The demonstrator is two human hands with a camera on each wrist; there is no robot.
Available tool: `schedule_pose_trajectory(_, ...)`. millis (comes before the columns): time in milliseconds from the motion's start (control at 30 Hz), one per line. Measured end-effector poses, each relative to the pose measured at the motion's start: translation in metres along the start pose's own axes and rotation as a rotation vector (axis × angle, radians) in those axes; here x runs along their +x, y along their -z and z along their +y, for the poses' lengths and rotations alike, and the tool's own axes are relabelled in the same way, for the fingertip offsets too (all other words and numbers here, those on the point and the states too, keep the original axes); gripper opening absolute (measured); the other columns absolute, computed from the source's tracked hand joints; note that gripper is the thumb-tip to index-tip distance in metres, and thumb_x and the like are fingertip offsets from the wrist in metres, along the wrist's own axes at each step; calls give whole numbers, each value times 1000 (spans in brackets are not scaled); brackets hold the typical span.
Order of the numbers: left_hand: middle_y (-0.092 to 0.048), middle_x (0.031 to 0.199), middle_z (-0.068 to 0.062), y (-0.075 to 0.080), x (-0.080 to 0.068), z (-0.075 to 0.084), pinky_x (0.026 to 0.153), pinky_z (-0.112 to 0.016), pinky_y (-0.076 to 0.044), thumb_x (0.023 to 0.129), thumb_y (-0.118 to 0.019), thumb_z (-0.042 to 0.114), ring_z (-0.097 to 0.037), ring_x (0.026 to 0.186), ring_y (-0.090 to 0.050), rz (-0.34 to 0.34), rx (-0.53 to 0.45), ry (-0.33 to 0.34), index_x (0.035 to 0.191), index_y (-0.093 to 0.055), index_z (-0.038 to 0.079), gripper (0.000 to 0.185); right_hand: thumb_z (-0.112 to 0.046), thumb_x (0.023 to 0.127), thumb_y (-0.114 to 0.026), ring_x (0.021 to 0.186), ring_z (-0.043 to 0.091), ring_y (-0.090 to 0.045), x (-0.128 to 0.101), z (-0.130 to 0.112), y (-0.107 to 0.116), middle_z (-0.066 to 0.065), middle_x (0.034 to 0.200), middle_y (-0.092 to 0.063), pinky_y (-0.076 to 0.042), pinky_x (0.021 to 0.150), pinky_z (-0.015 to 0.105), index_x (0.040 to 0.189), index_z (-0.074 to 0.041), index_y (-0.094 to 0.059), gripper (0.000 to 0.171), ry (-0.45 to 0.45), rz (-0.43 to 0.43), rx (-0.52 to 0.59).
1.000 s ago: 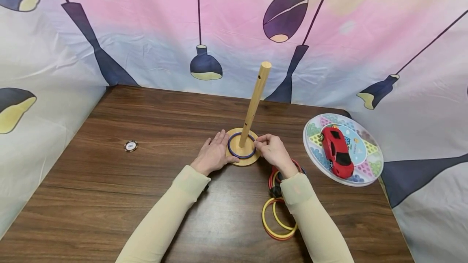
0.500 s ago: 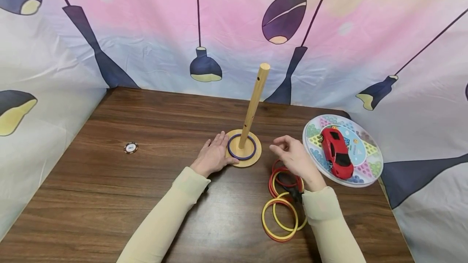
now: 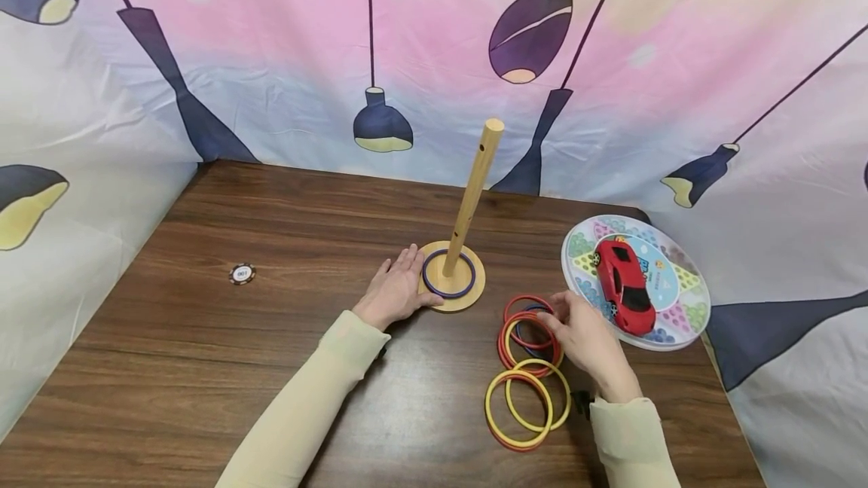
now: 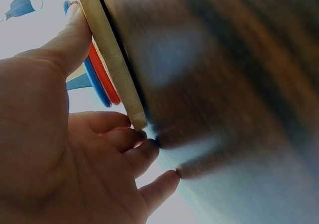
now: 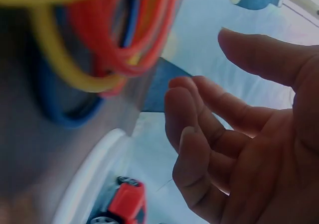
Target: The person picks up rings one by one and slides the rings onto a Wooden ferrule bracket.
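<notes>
Red, yellow and blue plastic rings (image 3: pixel 531 331) lie in a loose heap on the wooden counter (image 3: pixel 271 337), just right of the peg stand's round base (image 3: pixel 451 286) and left of the game board (image 3: pixel 636 288) carrying the red toy car (image 3: pixel 624 285). Two more yellow rings (image 3: pixel 527 405) lie nearer the person. One blue ring (image 3: pixel 448 272) already sits around the upright wooden peg (image 3: pixel 472 196).

Judgement on the step in hand: to lift a single ring cleanly, take the topmost one at its exposed edge, so the overlapping rings below do not drag along.

Right hand (image 3: pixel 588 341): it hovers at the right edge of the heap, fingers (image 5: pixel 199 134) loosely curved and apart; the right wrist view shows nothing gripped. Contact with the rings cannot be confirmed.

Left hand (image 3: pixel 395 291): it rests flat on the counter, fingers (image 4: pixel 75 40) straight, pressed against the base's rim to steady it.
</notes>
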State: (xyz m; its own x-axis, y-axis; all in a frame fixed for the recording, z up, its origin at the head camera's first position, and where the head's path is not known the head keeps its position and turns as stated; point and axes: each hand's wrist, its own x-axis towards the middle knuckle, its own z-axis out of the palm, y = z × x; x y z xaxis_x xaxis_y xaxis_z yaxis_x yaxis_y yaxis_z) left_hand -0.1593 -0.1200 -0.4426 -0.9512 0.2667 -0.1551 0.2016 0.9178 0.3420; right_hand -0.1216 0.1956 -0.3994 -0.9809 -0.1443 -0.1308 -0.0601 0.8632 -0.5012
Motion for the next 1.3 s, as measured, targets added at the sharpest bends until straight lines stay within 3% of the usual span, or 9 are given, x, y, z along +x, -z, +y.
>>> schedule_pose_trajectory(100,-17,159,-19,0,0,0,116,-51,-17,89,-60,58,-29,146,-17,0,-3,0,153,-21,-2,96,-30,91,-70,81,21,-60,-4,7,-9,10,99,-65,-50,71,41,119,0,-60,43,-21,7,-21)
schedule_pose_trajectory(300,-16,159,-19,0,-1,1,117,-51,-16,89,-60,58,-29,147,-16,-10,-4,7,153,-20,-2,96,-30,92,-68,68,17,-53,-7,12,-15,7,92,-59,-43,60,33,124,-1,-57,45,-67,-27,-24)
schedule_pose_trajectory(533,-16,159,-19,-1,0,0,116,-51,-16,89,-60,58,-29,147,-17,-9,-2,8,153,-20,-2,96,-29,92,-68,69,15,-54,-9,17,-20,5,88,-60,-45,65,37,119,-3,-60,38,-67,-36,-28)
schedule_pose_trajectory(933,-15,159,-19,1,1,0,117,-50,-17,89,-59,58,-29,147,-16,-8,11,5,153,-20,-2,96,-20,91,-68,64,14,-52,-8,20,-25,2,84,-60,-42,58,32,103,-7,-63,18,-64,31,-59)
schedule_pose_trajectory(1300,-16,159,-19,1,0,0,116,-51,-17,89,-60,57,-30,146,-17,-4,5,6,153,-21,-2,96,-22,92,-67,64,15,-52,-10,21,-26,2,81,-61,-42,58,33,97,-8,-63,15,-72,83,-40)
